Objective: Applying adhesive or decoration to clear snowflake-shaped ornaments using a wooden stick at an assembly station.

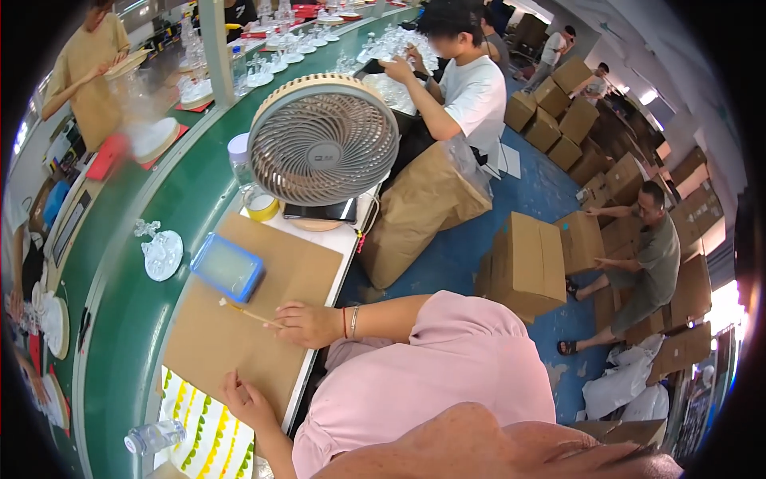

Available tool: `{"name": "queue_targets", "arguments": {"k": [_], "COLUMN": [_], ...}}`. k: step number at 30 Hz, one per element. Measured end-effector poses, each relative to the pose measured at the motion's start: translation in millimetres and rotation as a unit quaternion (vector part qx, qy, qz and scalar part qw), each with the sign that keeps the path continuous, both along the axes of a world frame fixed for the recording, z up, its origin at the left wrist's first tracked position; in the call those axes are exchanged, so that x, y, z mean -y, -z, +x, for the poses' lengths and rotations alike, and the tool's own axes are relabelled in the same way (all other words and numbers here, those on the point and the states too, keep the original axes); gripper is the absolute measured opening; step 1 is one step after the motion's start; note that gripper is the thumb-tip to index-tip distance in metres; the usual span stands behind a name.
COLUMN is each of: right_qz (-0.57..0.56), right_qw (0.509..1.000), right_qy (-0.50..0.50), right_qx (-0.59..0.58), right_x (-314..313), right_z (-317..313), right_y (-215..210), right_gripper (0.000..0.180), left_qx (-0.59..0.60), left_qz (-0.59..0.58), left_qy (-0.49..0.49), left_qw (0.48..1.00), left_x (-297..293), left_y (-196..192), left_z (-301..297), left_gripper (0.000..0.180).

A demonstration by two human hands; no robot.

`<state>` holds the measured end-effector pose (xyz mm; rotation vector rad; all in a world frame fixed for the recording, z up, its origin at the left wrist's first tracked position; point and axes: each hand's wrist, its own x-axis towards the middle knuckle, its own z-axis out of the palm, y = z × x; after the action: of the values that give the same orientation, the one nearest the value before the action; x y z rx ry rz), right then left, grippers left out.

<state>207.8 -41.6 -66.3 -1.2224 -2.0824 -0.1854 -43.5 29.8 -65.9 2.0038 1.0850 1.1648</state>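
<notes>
My right hand (pixel 307 324), with bands at its wrist, rests on a brown cardboard sheet (pixel 231 343). Its fingers are closed on the end of a thin yellowish brush-like stick (pixel 254 315), whose far end has a small white tip. Just beyond the stick lies a shallow blue-rimmed plastic box (pixel 227 268) with a pale, see-through middle. Near the sheet's close edge is my left hand (pixel 247 401), fingers apart and slightly bent, holding nothing. Beside it is a white cloth (pixel 209 431) with yellow and green stripes.
A grey fan (pixel 323 144) stands beyond the sheet, near a yellow tape roll (pixel 260 204). A clear ornament (pixel 162 254) sits on the green conveyor (pixel 120 319). One clear bottle (pixel 155 437) lies at lower left. Co-workers, a brown bag (pixel 431 207) and cartons (pixel 523 263) surround the bench.
</notes>
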Motion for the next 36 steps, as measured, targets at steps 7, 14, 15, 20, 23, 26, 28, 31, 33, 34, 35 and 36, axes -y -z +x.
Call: {"name": "queue_targets", "arguments": {"k": [7,14,15,20,23,26,28,31,33,34,35,36], "right_qz": [0.001,0.011,0.01,0.024,0.038,0.057,0.062,0.032,0.059,0.036,-0.027,0.017], "right_qw": [1.0,1.0,1.0,0.999,0.999,0.998,0.998,0.995,0.995,0.994,0.989,0.995], "right_qy": [0.014,0.003,0.002,0.001,-0.001,-0.002,-0.012,-0.074,-0.074,-0.091,-0.121,-0.089], "right_qx": [-0.006,-0.02,-0.021,-0.029,-0.028,-0.021,-0.024,-0.054,-0.004,-0.042,-0.085,-0.052], "right_x": [-2,-1,-1,0,0,1,-1,-4,-7,-8,-8,-6], "right_z": [1,1,1,0,2,2,6,8,12,14,15,12], "right_y": [9,9,8,6,5,4,5,6,4,4,3,-1], "right_gripper": [0.02,0.023,0.023,0.024,0.024,0.022,0.021,0.02,0.018,0.017,0.017,0.015], "left_qx": [-0.025,-0.018,-0.03,-0.04,0.048,0.032,-0.088,-0.148,-0.164,-0.145,-0.122,-0.17], "left_qz": [0.073,0.117,0.112,0.108,-0.006,0.013,0.128,0.132,0.129,0.08,0.075,0.088], "left_qy": [0.007,0.013,0.001,-0.005,-0.021,-0.023,-0.035,-0.083,-0.099,-0.093,-0.088,-0.1], "left_qw": [0.997,0.993,0.993,0.993,0.999,0.999,0.987,0.977,0.973,0.982,0.986,0.976], "left_x": [-7,-11,-11,-11,-8,-14,-15,-12,-9,-11,-12,-11], "left_y": [1,5,4,6,4,11,8,12,19,23,27,32], "left_z": [-3,-3,-3,0,7,5,4,-1,3,8,11,6], "left_gripper": [0.054,0.056,0.053,0.039,0.036,0.035,0.037,0.039,0.039,0.035,0.031,0.026]}}
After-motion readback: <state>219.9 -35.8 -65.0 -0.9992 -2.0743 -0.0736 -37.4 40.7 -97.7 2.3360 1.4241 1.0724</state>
